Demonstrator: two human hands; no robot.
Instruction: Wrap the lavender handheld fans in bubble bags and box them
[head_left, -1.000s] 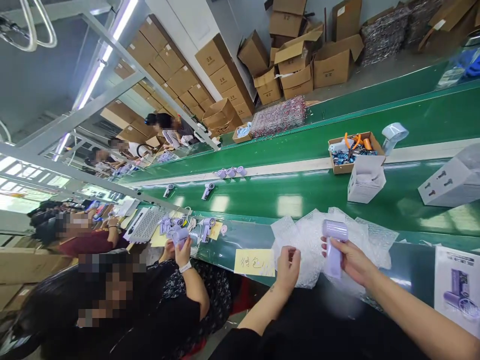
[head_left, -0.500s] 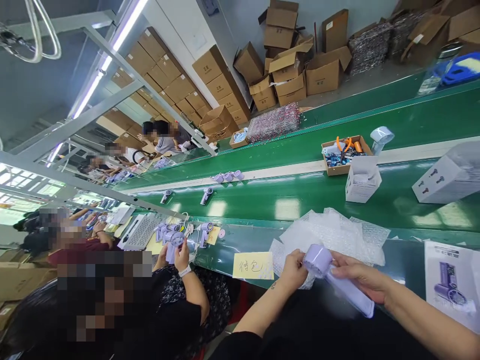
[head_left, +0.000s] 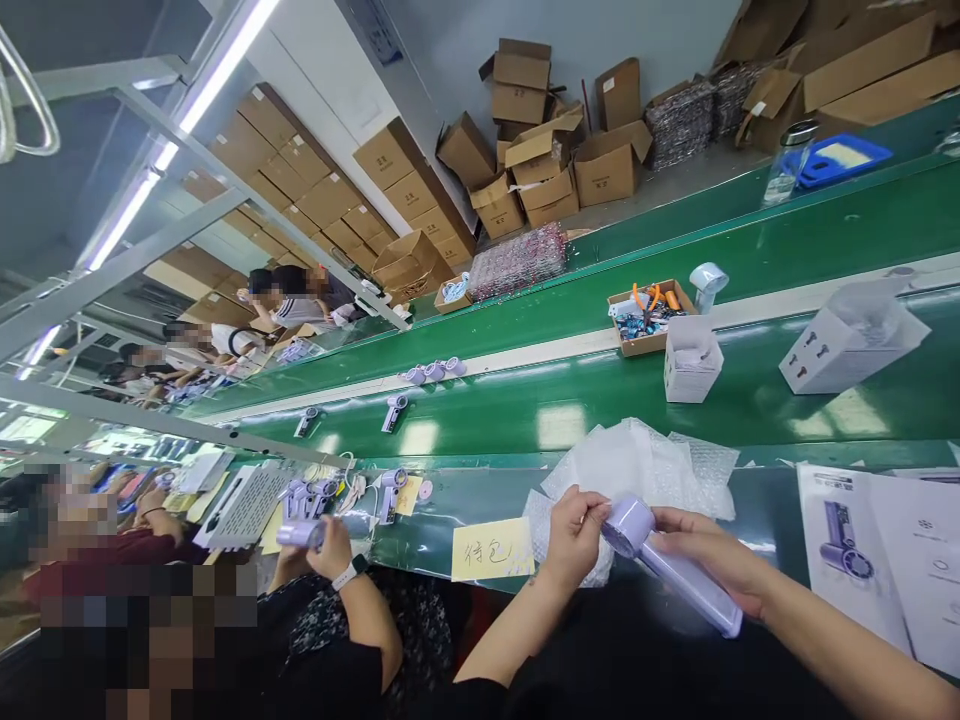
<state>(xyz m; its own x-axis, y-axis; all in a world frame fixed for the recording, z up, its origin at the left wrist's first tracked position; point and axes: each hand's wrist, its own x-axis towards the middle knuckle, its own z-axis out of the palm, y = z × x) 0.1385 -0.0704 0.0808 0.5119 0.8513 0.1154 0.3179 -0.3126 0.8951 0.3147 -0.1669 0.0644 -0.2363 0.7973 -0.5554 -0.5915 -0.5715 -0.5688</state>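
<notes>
Purple handheld fan [head_left: 686,578] is being held at the near edge of the table [head_left: 450,482], its handle being gripped by the right hand [head_left: 709,548]. Its round head is being met at the rim by the curled fingers of the left hand [head_left: 576,530]; whether that grip is being closed on it cannot be told. Behind, bubble wrap sheets [head_left: 637,462] are being carried by the table near a yellow note [head_left: 480,552], while 2 white boxes [head_left: 690,374] are being borne by the green conveyor [head_left: 487,428].

Lilac handheld fan [head_left: 679,575] — tilted, round head [head_left: 631,522] upper left, handle [head_left: 701,597] slanting down rightward
</notes>
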